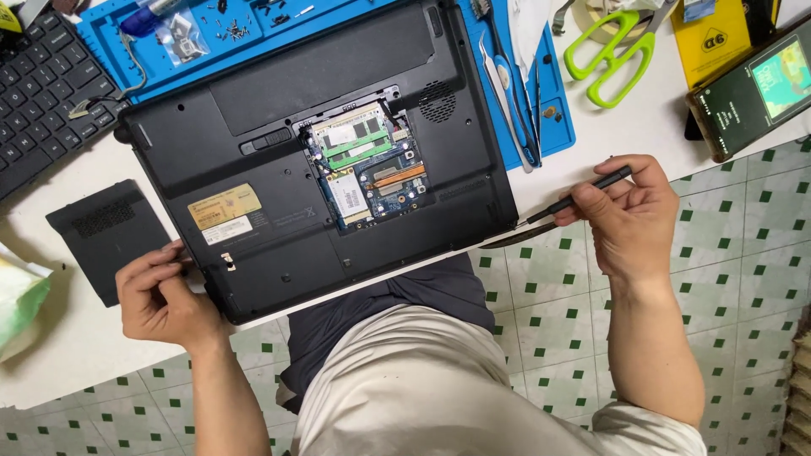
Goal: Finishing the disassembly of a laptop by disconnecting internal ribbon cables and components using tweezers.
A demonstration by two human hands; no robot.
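Note:
A black laptop (pixel 279 127) lies upside down on the white table (pixel 76 346), its middle bay uncovered so a green and blue circuit board (pixel 367 165) shows. My left hand (pixel 160 295) rests at the laptop's near left corner, fingers curled against its edge, holding nothing I can make out. My right hand (pixel 625 211) grips a thin black screwdriver (pixel 583 192) whose tip points left toward the laptop's near right corner. A removed black cover panel (pixel 106 236) lies on the table just left of the laptop.
A blue work mat (pixel 553 127) under the laptop carries loose screws (pixel 232 29), tweezers (pixel 498 84) and a small bag (pixel 182 34). A black keyboard (pixel 42 93) sits far left. Green scissors (pixel 612 51), a tape roll, a yellow packet and a phone (pixel 756 89) lie at right.

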